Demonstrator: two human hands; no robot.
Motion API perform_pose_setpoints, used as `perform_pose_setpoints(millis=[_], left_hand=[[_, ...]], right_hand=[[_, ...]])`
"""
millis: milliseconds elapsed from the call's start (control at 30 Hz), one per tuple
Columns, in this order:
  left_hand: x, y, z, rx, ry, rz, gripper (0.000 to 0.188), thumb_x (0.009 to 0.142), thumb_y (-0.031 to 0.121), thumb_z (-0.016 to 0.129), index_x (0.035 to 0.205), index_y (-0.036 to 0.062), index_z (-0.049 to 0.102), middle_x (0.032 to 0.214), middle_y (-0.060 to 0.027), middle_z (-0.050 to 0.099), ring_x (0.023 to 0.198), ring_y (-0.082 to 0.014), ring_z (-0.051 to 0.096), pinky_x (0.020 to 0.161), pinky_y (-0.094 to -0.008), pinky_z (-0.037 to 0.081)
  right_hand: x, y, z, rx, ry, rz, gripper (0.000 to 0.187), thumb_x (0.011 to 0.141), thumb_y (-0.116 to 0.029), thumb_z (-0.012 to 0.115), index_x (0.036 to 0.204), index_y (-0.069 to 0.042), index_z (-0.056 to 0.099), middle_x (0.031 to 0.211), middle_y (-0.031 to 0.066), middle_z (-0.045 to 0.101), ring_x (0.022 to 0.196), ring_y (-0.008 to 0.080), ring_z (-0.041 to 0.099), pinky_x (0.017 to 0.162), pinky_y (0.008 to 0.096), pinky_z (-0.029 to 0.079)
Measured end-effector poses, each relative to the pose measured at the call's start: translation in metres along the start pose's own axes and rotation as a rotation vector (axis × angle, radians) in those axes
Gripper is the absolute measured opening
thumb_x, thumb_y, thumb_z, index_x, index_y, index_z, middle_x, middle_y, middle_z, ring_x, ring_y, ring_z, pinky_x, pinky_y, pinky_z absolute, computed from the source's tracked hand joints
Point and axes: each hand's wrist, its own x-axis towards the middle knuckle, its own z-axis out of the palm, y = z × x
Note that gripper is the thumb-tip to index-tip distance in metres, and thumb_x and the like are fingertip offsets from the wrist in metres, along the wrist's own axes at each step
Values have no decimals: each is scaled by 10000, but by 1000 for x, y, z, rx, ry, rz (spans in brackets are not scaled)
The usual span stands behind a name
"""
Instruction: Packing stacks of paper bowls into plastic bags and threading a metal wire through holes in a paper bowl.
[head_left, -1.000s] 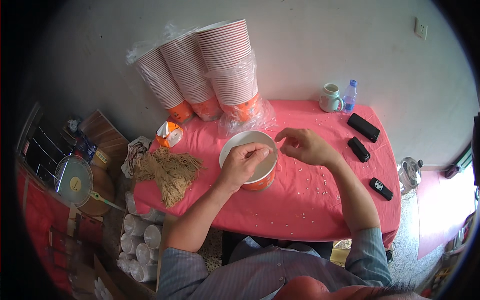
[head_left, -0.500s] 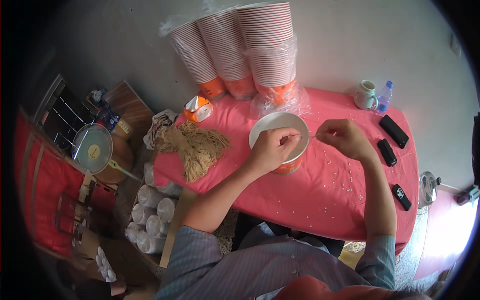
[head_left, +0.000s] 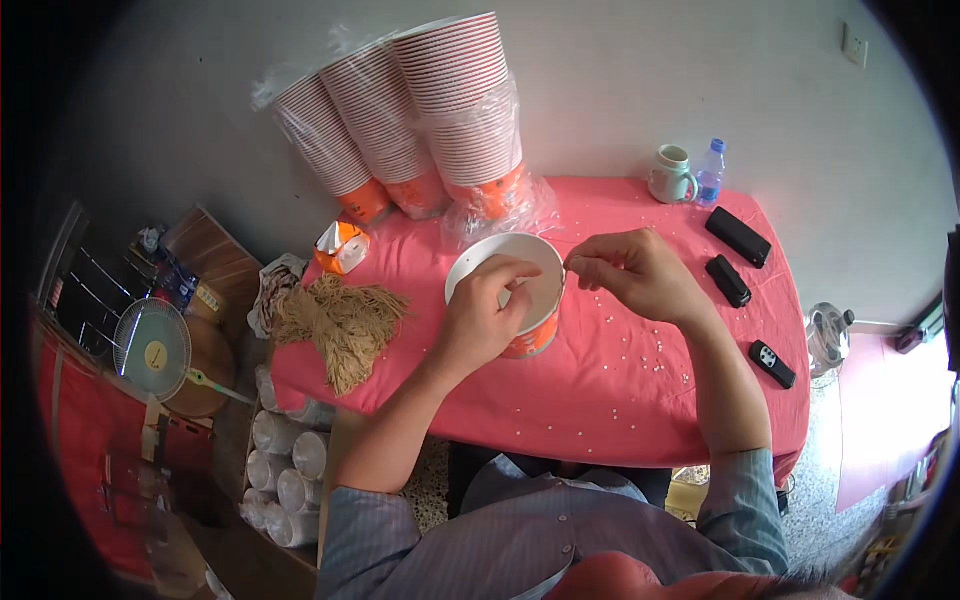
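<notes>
A white paper bucket (head_left: 462,270) with an orange lower part stands on the pink-covered table. My left hand (head_left: 485,310) is over its near left rim, thumb and forefinger apart with nothing visible between them. At the bucket's right rim, my right hand (head_left: 645,278) pinches the end of what looks like a thin strand, too fine to make out clearly. Small white beads (head_left: 655,362) lie scattered over the pink cloth (head_left: 560,410) right of the bucket. To the left rests a bundle of tan strings (head_left: 350,335).
Tall stacks of paper buckets (head_left: 455,90) in clear plastic rise behind. An orange tissue pack (head_left: 342,248) sits at the left. Along the right are a mug (head_left: 671,178), a plastic bottle (head_left: 711,175), black cases (head_left: 738,238) and a remote (head_left: 772,365).
My left thumb and forefinger have parted from their pinch, and the strand no longer stretches between my hands. My right fingertips are now at the bucket's rim. The whole view has shifted.
</notes>
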Motion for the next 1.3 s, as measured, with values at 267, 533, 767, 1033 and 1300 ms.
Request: perform_pose_setpoints(millis=[267, 533, 767, 1033, 1300], left_hand=[[3, 26, 24, -131, 35, 117, 131, 976, 42, 775, 1103, 11, 765, 1053, -72, 776, 883, -165, 726, 715, -302, 542], [-19, 14, 34, 168, 258, 301, 149, 922, 27, 790, 1066, 5, 760, 997, -113, 753, 913, -333, 729, 821, -437, 555], [-44, -4, 54, 493, 365, 334, 173, 956, 119, 781, 1118, 61, 760, 958, -47, 725, 859, -245, 695, 737, -405, 481], [-49, -9, 52, 643, 280, 342, 223, 967, 108, 753, 1184, 60, 768, 806, -24, 641, 722, -213, 613, 696, -398, 426], [-48, -14, 53, 714, 296, 338, 229, 975, 177, 777, 1174, 64, 771, 775, -16, 598, 700, -193, 580, 706, -385, 420]], right_hand=[[-8, -18, 0, 74, 36, -55, 179, 1021, -115, 713, 1102, 24, 792, 863, 129, 781, 794, 159, 735, 761, 335, 580], [-11, -23, 1, 5, 119, -131, 167, 1028, -111, 727, 1081, 29, 802, 844, 79, 785, 796, 120, 739, 720, 303, 594], [-24, -41, -6, 203, 345, -142, 177, 1061, -55, 672, 1118, 75, 777, 887, 78, 765, 796, 124, 729, 732, 273, 593], [-34, -43, -22, 358, 550, -332, 194, 1073, -103, 695, 1138, 61, 777, 832, 69, 737, 742, 132, 706, 680, 265, 564], [-40, -51, -29, 702, 410, -231, 247, 1104, -133, 618, 1209, 45, 753, 800, 103, 726, 659, 172, 698, 603, 285, 548]])
